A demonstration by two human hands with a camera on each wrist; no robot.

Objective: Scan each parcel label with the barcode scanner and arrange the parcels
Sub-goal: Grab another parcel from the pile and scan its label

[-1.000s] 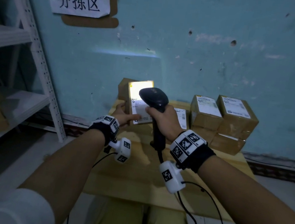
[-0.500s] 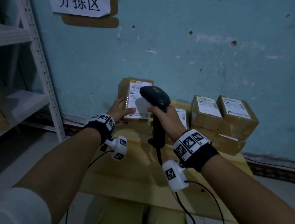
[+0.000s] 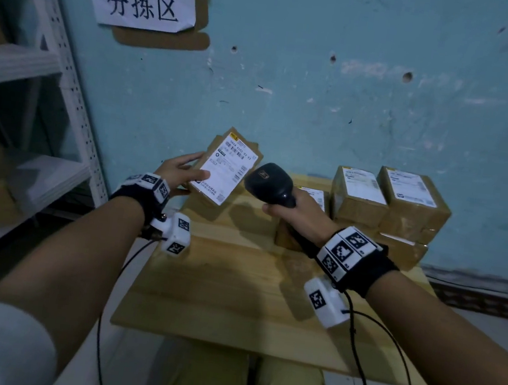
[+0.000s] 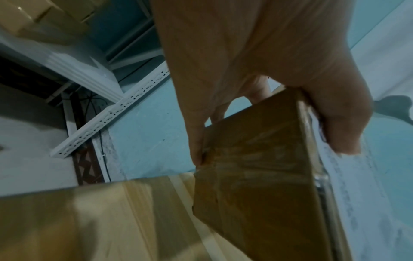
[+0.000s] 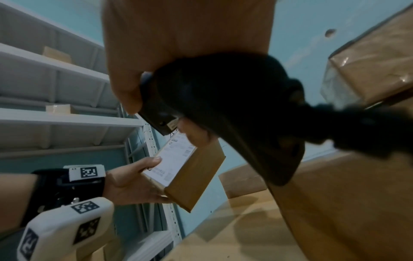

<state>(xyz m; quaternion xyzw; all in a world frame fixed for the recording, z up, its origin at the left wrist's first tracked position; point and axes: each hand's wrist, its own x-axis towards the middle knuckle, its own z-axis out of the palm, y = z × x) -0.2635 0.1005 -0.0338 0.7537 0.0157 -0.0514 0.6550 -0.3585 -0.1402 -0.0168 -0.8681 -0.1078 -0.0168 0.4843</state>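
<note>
My left hand [image 3: 184,172] grips a flat brown parcel [image 3: 228,167] with a white label, tilted and lifted above the table's far left corner; the left wrist view shows its taped side [image 4: 257,176] with thumb on the label face and fingers behind. My right hand [image 3: 295,210] holds the black barcode scanner [image 3: 271,183] by its handle, head beside the parcel's right edge. The right wrist view shows the scanner [image 5: 223,98] close up and the parcel [image 5: 185,169] below it. No scan light shows on the label.
Several labelled brown parcels [image 3: 388,205] are stacked at the far right of the wooden table [image 3: 233,301] against the blue wall. A white metal shelf rack [image 3: 33,101] stands at left with boxes on it. The scanner cable [image 3: 365,366] hangs off the table's front.
The scan light on the label has gone out. My left hand has lifted the parcel up and to the left and tilted it, away from the scanner, which moved slightly right.
</note>
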